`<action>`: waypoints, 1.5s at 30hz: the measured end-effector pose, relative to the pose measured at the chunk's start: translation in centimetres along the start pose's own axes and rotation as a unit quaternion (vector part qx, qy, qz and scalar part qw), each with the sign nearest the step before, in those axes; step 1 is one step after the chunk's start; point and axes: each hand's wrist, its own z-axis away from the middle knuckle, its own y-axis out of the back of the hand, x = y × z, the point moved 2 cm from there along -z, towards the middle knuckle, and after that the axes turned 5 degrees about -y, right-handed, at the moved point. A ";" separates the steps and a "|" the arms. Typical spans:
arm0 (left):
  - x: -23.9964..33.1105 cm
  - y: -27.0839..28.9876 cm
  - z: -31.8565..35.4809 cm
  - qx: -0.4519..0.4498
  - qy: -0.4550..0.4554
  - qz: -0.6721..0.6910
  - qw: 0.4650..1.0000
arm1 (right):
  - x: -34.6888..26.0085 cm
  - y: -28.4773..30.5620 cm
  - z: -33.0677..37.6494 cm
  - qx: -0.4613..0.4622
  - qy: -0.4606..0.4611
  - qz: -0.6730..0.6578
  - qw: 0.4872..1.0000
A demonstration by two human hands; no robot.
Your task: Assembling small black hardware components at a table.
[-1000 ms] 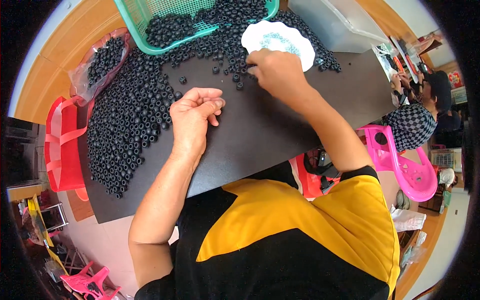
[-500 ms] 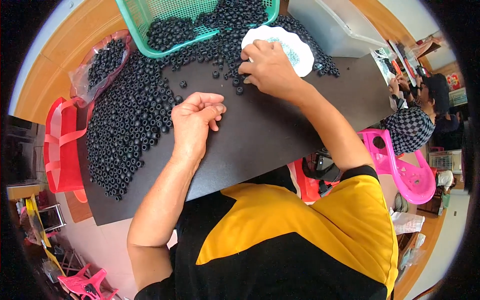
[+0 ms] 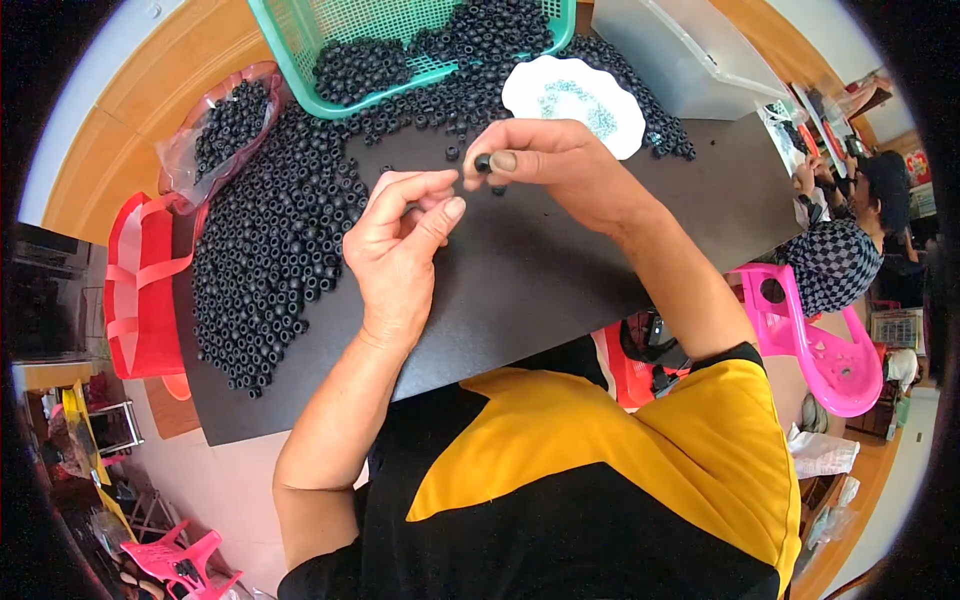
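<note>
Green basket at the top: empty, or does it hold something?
Holds something. The green basket has a heap of black rings inside; bare mesh shows above them, so it is only partly filled.

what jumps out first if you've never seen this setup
The big spill of small black rings over the left half of the dark table, running up into a green basket. Mid-frame, the right hand pinches one black ring at its fingertips, the left hand cupped just beside it. A white scalloped dish sits behind.
</note>
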 end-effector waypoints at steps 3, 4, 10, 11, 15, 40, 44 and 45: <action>0.5 0.1 -0.2 -0.024 -0.038 -0.015 0.999 | 0.6 -0.4 0.0 -0.020 -0.056 -0.030 0.998; 0.5 0.0 -0.3 -0.033 -0.045 -0.014 0.998 | 1.0 -0.4 -0.1 -0.027 -0.064 -0.038 0.997; 0.2 0.1 -0.4 -0.065 -0.100 -0.072 0.990 | 2.3 -1.2 0.0 -0.026 -0.089 -0.105 0.990; 0.0 0.2 -0.3 -0.068 -0.103 -0.081 0.989 | 2.4 -1.4 0.0 -0.033 -0.099 -0.129 0.986; 0.0 0.1 0.0 -0.060 -0.081 -0.080 0.992 | 2.5 -2.1 0.3 -0.043 -0.123 -0.184 0.974; -3.4 1.5 -1.4 -0.017 0.246 0.376 0.893 | 2.7 -2.9 1.4 0.026 -0.148 -0.122 0.981; -4.1 2.0 -1.5 -0.023 0.254 0.413 0.874 | 2.9 -3.1 1.3 0.029 -0.152 -0.094 0.984; -4.2 2.1 -1.5 -0.034 0.254 0.426 0.867 | 2.9 -3.2 1.4 0.029 -0.152 -0.094 0.983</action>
